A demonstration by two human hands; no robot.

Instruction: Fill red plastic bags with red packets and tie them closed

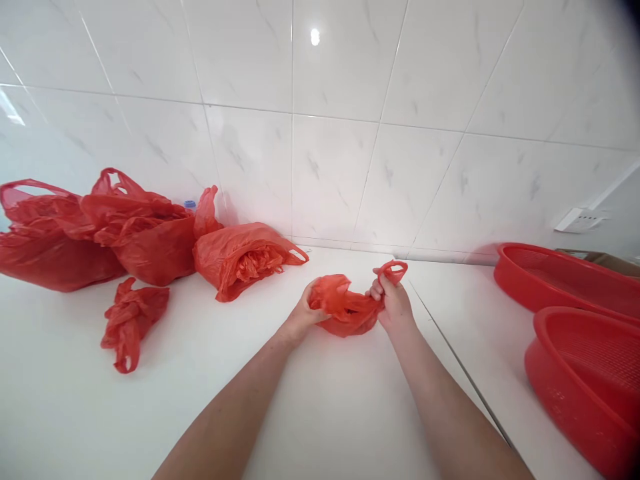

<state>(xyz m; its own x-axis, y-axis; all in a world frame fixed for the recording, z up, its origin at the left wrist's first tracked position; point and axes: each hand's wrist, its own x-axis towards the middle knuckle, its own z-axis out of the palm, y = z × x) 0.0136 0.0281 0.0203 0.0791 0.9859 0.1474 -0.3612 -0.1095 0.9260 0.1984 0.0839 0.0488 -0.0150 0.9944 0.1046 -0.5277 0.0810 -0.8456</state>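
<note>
A crumpled red plastic bag (346,309) lies between my two hands on the white counter (320,413). My left hand (301,315) is closed on the bag's left end. My right hand (391,301) is closed on its right end, and a handle loop sticks up above the fingers.
Several stuffed red plastic bags (140,237) sit at the back left against the tiled wall, one of them lying on its side (240,257). A knotted red bag (131,320) lies alone in front of them. Two red mesh baskets (585,373) stand at the right. A wall socket (580,219) is above them.
</note>
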